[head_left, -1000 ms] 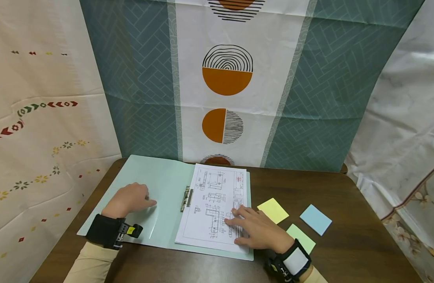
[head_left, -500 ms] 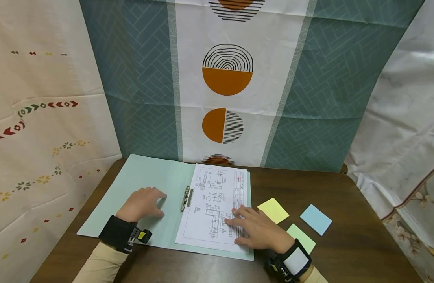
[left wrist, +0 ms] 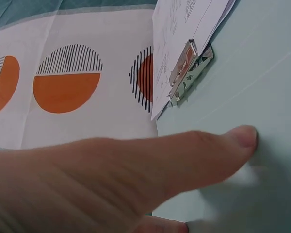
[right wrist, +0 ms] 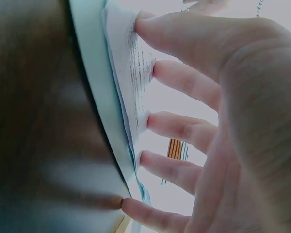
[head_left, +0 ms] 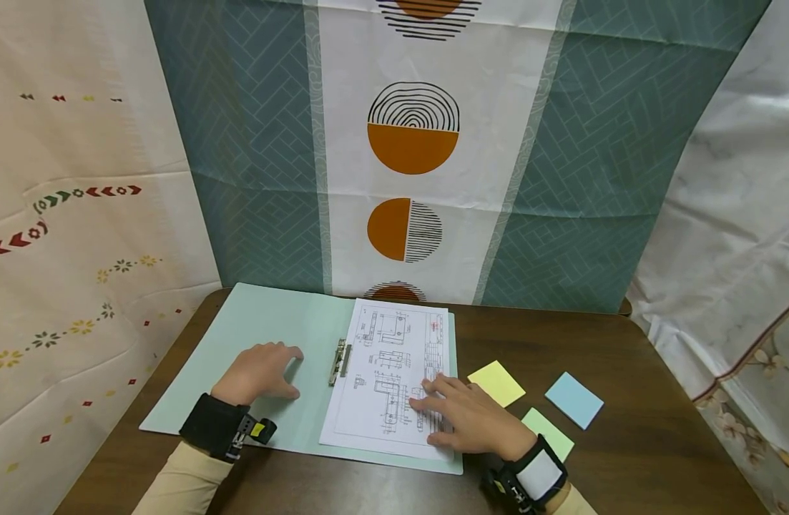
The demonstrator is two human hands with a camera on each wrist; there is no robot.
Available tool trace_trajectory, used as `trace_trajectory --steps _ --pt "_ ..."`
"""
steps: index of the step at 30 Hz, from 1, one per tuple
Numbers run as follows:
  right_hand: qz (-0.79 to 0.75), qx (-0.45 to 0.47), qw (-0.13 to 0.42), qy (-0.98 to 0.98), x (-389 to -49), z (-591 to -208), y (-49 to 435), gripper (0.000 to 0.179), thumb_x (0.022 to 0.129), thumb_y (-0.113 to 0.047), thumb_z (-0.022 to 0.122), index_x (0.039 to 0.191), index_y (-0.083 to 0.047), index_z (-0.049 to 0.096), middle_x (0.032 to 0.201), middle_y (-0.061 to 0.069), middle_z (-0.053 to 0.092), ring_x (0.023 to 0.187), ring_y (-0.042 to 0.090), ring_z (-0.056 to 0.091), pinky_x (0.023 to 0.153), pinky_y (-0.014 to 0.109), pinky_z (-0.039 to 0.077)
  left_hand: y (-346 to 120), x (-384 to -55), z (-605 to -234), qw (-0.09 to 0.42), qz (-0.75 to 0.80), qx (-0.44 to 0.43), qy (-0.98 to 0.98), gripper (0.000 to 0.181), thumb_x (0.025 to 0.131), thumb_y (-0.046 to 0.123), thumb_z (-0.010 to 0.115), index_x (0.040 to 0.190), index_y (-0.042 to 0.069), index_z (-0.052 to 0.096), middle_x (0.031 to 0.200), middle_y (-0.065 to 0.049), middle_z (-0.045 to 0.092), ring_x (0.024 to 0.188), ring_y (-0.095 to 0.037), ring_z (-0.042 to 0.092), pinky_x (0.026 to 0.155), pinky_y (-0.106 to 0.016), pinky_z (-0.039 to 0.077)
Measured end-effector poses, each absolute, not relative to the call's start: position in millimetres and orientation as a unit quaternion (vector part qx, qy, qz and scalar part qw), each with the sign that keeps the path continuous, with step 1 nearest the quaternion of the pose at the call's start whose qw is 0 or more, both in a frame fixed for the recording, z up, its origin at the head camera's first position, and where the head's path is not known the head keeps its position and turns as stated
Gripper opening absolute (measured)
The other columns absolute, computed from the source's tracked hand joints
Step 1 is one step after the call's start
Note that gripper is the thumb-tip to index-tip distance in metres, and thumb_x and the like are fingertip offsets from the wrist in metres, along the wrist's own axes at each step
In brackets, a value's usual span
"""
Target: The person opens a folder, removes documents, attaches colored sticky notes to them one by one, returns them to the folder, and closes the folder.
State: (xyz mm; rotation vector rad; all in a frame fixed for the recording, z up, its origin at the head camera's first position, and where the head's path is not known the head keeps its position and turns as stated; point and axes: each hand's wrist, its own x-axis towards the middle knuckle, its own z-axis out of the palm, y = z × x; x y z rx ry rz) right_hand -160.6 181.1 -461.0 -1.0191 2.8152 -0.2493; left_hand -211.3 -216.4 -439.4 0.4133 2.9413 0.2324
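Across the papers (head_left: 384, 372) the right hand (head_left: 471, 418) rests; the left hand (head_left: 255, 373) touches the folder (head_left: 278, 315), each grip spread, empty.

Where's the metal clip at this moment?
In the head view, the metal clip sits at the left edge of the drawing sheets on the open folder, right of the left hand.

Drawing lettering (head_left: 435, 350) illegible, green note (head_left: 549, 433) part-hidden

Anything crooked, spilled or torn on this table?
Nothing looks spilled or torn. Only the yellow note, blue note and green note look untidy, lying slanted to the table's edge. The printed sheets sit on the open folder.
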Motion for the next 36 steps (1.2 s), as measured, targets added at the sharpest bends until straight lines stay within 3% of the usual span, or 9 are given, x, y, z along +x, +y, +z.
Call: trace_trajectory --steps 8,22,30,36 --pt "-0.079 -0.342 0.069 0.934 -164 -458 188 0.061 0.094 -0.036 0.092 0.152 -0.030 0.073 0.161 0.009 0.068 0.154 0.038 0.059 0.104 0.059 0.058 -208 -209 -438 0.073 0.067 0.149 0.984 0.066 0.080 0.037 0.102 0.132 0.005 0.077 0.118 -0.016 0.080 0.095 -0.028 0.068 0.085 -0.052 0.062" --pt "-0.101 -0.313 0.102 0.939 -170 -451 204 0.062 0.088 -0.027 0.098 0.146 -0.023 0.077 0.158 0.012 0.067 0.152 0.042 0.060 0.106 0.059 0.058 -185 -202 -446 0.051 0.039 0.157 0.986 0.064 0.082 0.043 0.099 0.133 0.009 0.077 0.111 -0.015 0.079 0.088 -0.027 0.067 0.083 -0.052 0.062" --pt "-0.128 -0.285 0.129 0.941 -177 -446 220 0.056 0.080 -0.019 0.102 0.133 -0.013 0.084 0.150 0.015 0.071 0.130 0.034 0.068 0.094 0.042 0.060 -168 -195 -450 0.029 0.035 0.178 0.983 0.064 0.083 0.046 0.097 0.131 0.010 0.077 0.106 -0.016 0.077 0.085 -0.030 0.068 0.080 -0.052 0.061" --pt "-0.142 -0.270 0.137 0.942 -180 -442 236 0.046 0.080 -0.010 0.100 0.123 -0.012 0.086 0.141 0.013 0.072 0.117 0.026 0.067 0.081 0.029 0.054 -153 -192 -453 -0.005 0.034 0.205 0.978 0.061 0.083 0.048 0.096 0.126 0.008 0.078 0.096 -0.018 0.074 0.077 -0.031 0.065 0.073 -0.050 0.059"
